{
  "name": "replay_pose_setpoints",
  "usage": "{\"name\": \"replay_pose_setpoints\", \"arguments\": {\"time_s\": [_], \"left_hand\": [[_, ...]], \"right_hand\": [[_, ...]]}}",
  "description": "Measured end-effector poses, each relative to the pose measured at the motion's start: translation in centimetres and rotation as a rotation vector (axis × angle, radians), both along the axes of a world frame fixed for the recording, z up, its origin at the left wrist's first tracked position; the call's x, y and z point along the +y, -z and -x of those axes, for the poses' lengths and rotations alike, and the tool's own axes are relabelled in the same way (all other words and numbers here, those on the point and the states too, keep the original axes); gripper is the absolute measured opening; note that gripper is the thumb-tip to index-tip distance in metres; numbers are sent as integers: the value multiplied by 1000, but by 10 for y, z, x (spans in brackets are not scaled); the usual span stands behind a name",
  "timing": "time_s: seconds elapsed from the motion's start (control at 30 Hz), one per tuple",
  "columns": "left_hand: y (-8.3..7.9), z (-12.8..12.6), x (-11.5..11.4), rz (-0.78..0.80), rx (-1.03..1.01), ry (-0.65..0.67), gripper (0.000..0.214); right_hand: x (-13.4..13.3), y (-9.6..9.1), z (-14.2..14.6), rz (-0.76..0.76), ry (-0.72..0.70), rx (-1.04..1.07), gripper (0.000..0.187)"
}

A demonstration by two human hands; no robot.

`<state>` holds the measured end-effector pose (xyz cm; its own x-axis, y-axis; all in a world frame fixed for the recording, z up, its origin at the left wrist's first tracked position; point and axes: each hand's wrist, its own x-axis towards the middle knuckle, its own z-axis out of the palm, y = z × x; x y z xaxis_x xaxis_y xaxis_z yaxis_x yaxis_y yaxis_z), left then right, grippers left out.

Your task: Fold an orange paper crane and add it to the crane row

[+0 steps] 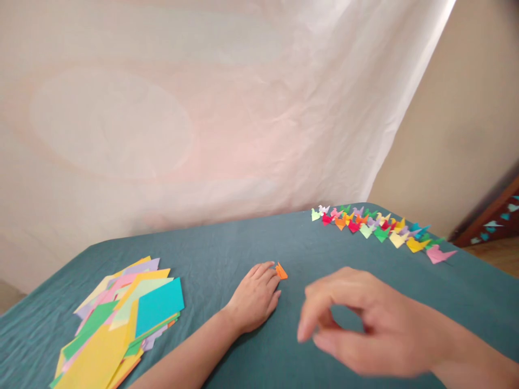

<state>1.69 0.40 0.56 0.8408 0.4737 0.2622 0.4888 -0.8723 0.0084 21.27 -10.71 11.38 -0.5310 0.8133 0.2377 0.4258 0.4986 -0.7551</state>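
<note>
The left hand [255, 297] lies palm down on the teal cloth [227, 248], fingers loose and grasping nothing; its fingertips touch a small orange folded paper [281, 271] at about 1 o'clock from the hand. That paper's long axis runs from 10 o'clock to 4 o'clock, its sharper tip toward 4 o'clock. The right hand [360, 324] hovers blurred above the cloth at 4 o'clock from the paper, thumb and forefinger curled toward each other, nothing between them. A stack of coloured sheets [125, 319] lies at 8 o'clock; a row of folded cranes [377, 227] sits at 2 o'clock.
</note>
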Motion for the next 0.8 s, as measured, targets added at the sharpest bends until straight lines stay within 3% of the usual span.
{"name": "replay_pose_setpoints", "arguments": {"time_s": [0.1, 0.2, 0.3, 0.4, 0.53, 0.8], "left_hand": [[-1, 0, -1, 4, -9, 6, 26], [0, 1, 0, -8, -9, 15, 29], [1, 0, 0, -18, 3, 16, 34], [1, -1, 0, -20, 10, -4, 33], [-1, -3, -2, -16, 7, -25, 32], [5, 6, 5, 38, -45, -20, 32]], "right_hand": [[34, 13, 6, 86, 141, 44, 9], [64, 53, 3, 101, 278, -8, 10], [86, 92, -3, 18, 394, -110, 11], [99, 115, -5, -18, 463, -198, 13], [107, 128, 0, -40, 507, -226, 12], [106, 135, 7, -55, 554, -270, 17]]}}
